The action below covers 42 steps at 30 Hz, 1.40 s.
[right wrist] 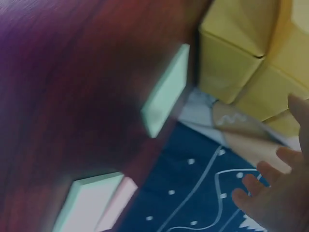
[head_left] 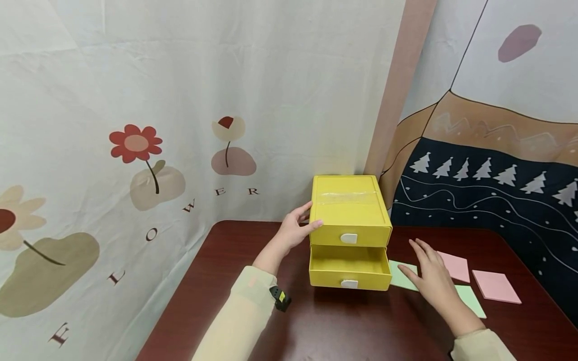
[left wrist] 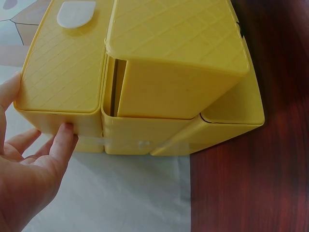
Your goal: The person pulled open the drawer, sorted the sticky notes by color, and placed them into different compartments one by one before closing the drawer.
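A yellow two-drawer box [head_left: 349,210] stands on the table; its lower drawer [head_left: 347,280] is pulled out and looks empty inside. My left hand [head_left: 295,229] rests at the box's left front corner, thumb on the front edge. In the left wrist view, the fingertips of the left hand [left wrist: 36,169] touch the side of the upper drawer [left wrist: 63,63]. To the box's right, my right hand [head_left: 433,281] hovers with spread fingers above sticky-note pads, holding nothing. One green pad [head_left: 402,276] lies right beside the lower drawer.
Around the right hand lie another green pad [head_left: 471,301], a pink pad [head_left: 455,265] and a second pink pad [head_left: 496,287]. Clear tape [head_left: 345,197] crosses the box's top. Behind the dark red table [head_left: 325,326] hangs a printed curtain [head_left: 289,100].
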### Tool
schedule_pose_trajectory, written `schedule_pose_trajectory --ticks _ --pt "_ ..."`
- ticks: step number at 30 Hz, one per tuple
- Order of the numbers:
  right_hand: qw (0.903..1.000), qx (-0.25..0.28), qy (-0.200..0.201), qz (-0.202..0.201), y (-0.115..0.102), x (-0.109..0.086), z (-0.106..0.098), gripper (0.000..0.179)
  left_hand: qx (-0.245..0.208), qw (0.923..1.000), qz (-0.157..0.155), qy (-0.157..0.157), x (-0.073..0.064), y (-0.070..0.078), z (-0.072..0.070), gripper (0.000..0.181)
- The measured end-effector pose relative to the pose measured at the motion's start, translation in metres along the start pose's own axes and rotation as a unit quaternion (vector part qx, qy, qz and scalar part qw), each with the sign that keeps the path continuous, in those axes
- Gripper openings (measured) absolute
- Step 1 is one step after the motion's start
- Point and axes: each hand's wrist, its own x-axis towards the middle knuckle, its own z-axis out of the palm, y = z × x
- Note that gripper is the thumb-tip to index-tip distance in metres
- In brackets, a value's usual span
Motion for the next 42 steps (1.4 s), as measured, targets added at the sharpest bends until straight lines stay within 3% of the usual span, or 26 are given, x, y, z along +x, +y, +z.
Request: schedule_pose_trajectory --ticks 5,15,21,31,42 --pt "0.9962 -0.017 -0.085 0.005 0.018 0.001 0.008 0.086 0.002 1.0000 -0.001 0.001 0.000 0.000 0.000 0.074" --pt "0.9835 -0.016 -0.180 0.017 0.035 0.004 0.021 0.095 0.003 1.0000 0.001 -0.001 -0.002 0.001 -0.001 0.074" --pt "0.9788 -0.033 -0.202 0.009 0.040 0.009 0.025 0.097 0.001 1.0000 0.006 -0.002 -0.002 0.002 -0.001 0.073" --pt "0.9649 -0.035 -0.257 0.041 0.043 0.012 0.033 0.101 -0.004 1.0000 0.005 -0.005 -0.002 0.002 -0.001 0.073" --pt "0.9548 -0.036 -0.284 0.078 0.046 0.011 0.037 0.103 0.001 0.9999 0.014 -0.005 -0.004 0.002 0.000 0.075"
